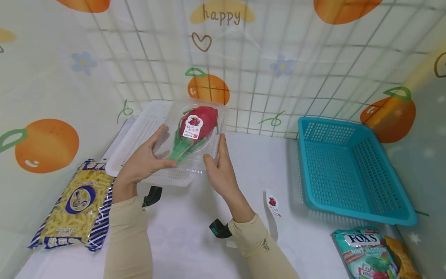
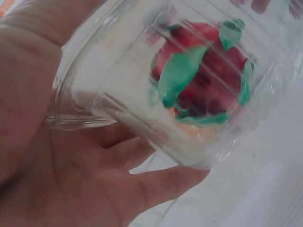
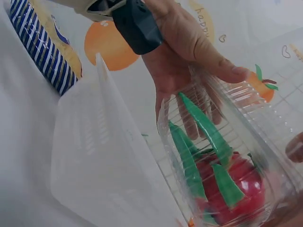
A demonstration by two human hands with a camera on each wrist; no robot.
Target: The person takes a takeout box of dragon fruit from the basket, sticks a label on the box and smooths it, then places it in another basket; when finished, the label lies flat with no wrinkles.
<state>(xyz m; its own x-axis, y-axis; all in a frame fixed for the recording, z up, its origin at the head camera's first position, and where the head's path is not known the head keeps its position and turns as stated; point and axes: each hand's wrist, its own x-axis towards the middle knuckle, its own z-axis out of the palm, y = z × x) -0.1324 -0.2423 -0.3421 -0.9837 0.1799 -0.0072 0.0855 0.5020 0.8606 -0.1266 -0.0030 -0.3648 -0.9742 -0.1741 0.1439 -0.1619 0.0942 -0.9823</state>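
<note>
A clear plastic box [image 1: 163,145] with a red dragon fruit [image 1: 208,116] inside is held up by both hands. My left hand [image 1: 141,161] grips its left side; in the right wrist view the thumb lies over the box edge and the fingers behind it. Along the right side my right hand [image 1: 223,172] holds the box, thumb toward me. A white label [image 1: 191,127] with a fruit picture is on the box over the fruit. In the left wrist view, left-hand fingers [image 2: 165,187] support the clear plastic from below. Right fingertips [image 3: 296,149] barely show in the right wrist view.
A white basket [image 1: 120,155] stands behind and below the box. To the left lies a pasta bag [image 1: 78,203]. On the right are a turquoise basket [image 1: 352,211] and a green candy bag [image 1: 366,254]. A label strip [image 1: 273,203] stands on the table [image 1: 184,232].
</note>
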